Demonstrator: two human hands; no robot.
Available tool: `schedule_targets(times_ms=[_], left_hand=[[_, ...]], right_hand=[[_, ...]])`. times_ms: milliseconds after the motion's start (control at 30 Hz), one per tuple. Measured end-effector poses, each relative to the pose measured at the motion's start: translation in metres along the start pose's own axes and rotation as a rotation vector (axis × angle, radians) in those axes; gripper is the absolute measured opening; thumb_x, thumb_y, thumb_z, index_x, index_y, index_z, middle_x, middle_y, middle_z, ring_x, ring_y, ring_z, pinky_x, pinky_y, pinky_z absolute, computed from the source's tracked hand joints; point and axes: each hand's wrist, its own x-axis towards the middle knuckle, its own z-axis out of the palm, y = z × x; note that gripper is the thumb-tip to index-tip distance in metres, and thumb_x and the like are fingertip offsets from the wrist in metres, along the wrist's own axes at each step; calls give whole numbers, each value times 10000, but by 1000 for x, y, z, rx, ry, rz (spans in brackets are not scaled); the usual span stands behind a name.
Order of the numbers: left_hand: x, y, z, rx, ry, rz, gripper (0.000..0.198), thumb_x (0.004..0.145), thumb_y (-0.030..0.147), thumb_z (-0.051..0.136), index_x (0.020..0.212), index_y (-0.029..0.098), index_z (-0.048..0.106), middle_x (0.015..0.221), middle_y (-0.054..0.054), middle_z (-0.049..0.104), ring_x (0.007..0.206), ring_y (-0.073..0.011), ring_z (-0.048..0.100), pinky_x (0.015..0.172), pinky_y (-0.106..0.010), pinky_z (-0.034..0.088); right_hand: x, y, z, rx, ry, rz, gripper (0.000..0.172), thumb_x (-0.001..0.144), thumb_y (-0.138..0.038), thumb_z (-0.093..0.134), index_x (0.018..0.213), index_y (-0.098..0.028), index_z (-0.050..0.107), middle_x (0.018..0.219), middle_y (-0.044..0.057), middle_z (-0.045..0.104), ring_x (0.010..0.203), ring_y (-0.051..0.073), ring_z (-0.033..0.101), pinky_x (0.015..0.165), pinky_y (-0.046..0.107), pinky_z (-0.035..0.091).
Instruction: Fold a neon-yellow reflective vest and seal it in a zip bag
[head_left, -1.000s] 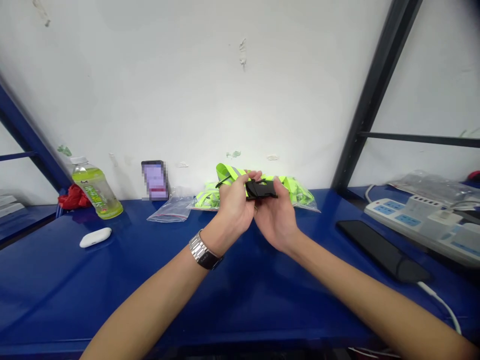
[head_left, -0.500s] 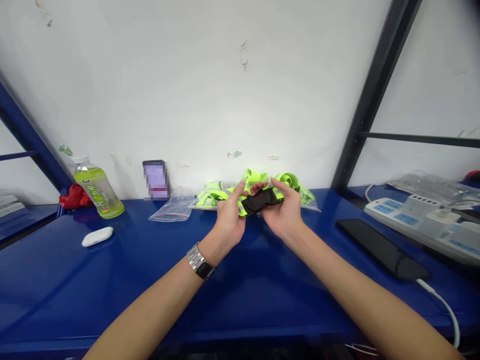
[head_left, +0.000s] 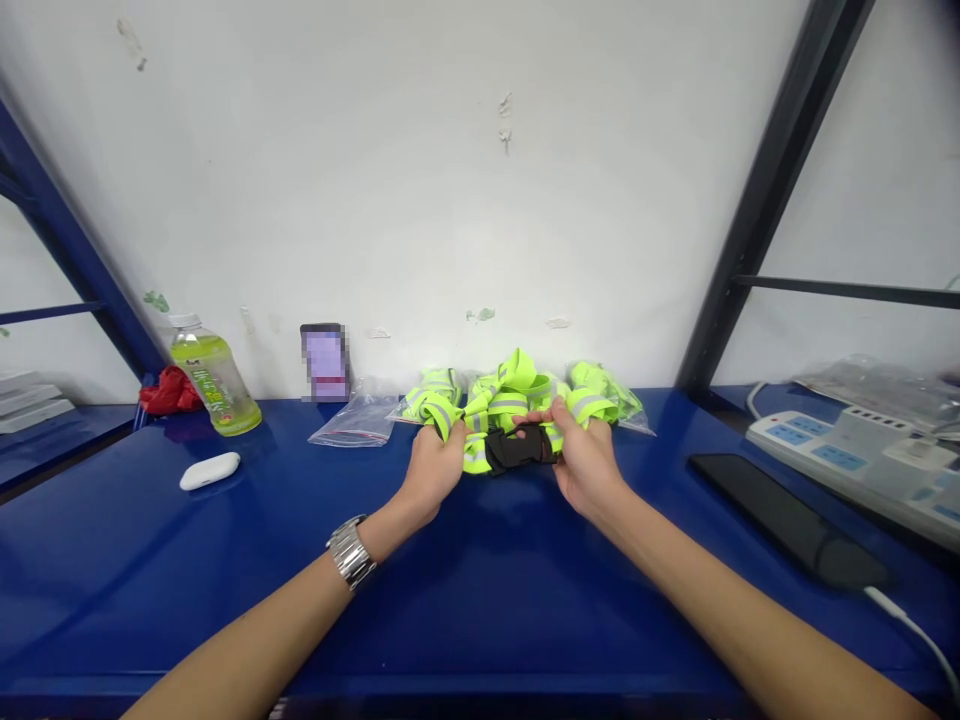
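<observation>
Between my hands hangs a black plastic buckle (head_left: 517, 447), joined to neon-yellow reflective straps (head_left: 516, 382) with grey stripes. My left hand (head_left: 437, 462) is closed round the strap left of the buckle. On the other side my right hand (head_left: 586, 455) grips the strap at the buckle's right end, its fingers partly behind it. The buckle's halves look clipped together. Behind the hands, at the wall, lie clear bags with more neon-yellow straps, one bag (head_left: 431, 388) on the left and one bag (head_left: 609, 388) on the right.
On the blue table (head_left: 480, 600) an empty clear zip bag (head_left: 354, 422) lies left of the straps. Farther left are a propped phone (head_left: 326, 362), a drink bottle (head_left: 217, 378), a white earbud case (head_left: 211, 471) and a red cloth (head_left: 171, 392). At right lie a charging phone (head_left: 784, 518) and a power strip (head_left: 855, 460).
My hands have moved apart, the left one sliding from the buckle out along the strap. The buckle is slightly lower and the straps spread wider between my hands. The view has shifted slightly.
</observation>
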Motion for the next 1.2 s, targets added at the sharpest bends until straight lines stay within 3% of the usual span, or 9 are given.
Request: schedule_targets(times_ms=[133,267,367,467,567,700,867,1000,1200], left_hand=[[-4,1,-28,643,-195,201,149,812,217,603,669,186,575,636,-41,591,721,-226,619,739,-304,433],[-11,0,-39,1267,-410,402,108,824,112,498,867,135,594,829,-126,646,774,-262,636,730,-346,438],[-16,-2,-38,1519,-500,490,227,829,27,422,952,96,600,859,-156,655,771,-254,641,722,-344,445],[-20,-4,-32,1676,-557,567,297,849,-24,359,987,78,602,850,-163,656,767,-233,648,715,-325,445],[-21,-5,-25,1760,-601,628,265,872,-10,381,966,75,614,813,-157,654,764,-226,652,698,-308,438],[-22,-4,-18,1785,-655,668,173,891,68,464,873,111,631,757,-135,650,747,-227,651,680,-305,429],[-22,-3,-14,1775,-680,668,158,883,73,482,824,126,618,760,-135,647,761,-238,649,695,-319,418],[-17,-3,-19,1764,-713,640,157,884,64,454,883,125,599,822,-140,650,782,-233,650,712,-318,434],[-13,-1,-27,1723,-806,589,264,810,10,400,1022,78,543,895,-161,654,783,-264,650,663,-327,462]], right_hand=[[-1,11,-16,-330,-95,-138,259,759,-436,686,703,-188,632,683,54,691,631,207,654,622,346,557],[-7,10,-29,-1096,-196,-371,223,866,-333,530,789,-178,670,826,129,710,901,286,663,754,352,508],[-18,7,-28,-1667,-292,-396,205,846,-175,479,819,-140,680,845,178,690,878,300,666,724,334,487],[-28,7,-20,-1954,-432,-481,258,808,-88,472,964,-136,673,1060,203,648,909,287,652,670,304,486],[-33,10,-14,-2052,-567,-582,373,807,-37,443,1112,-148,627,1177,208,589,967,275,625,636,277,486],[-33,7,-14,-2091,-736,-616,408,796,-1,404,1127,-126,607,1099,215,605,1006,297,593,612,288,480],[-36,-5,-18,-1844,-886,-434,239,860,-222,463,1046,-175,605,1104,145,615,1034,283,566,697,328,472],[-42,0,-15,-1721,-829,-394,435,969,-479,274,1137,-205,566,1169,114,616,1108,293,531,776,376,465],[-47,18,-15,-1903,-703,-591,453,992,-354,209,1068,-172,617,1083,152,644,1038,308,553,710,370,463]])
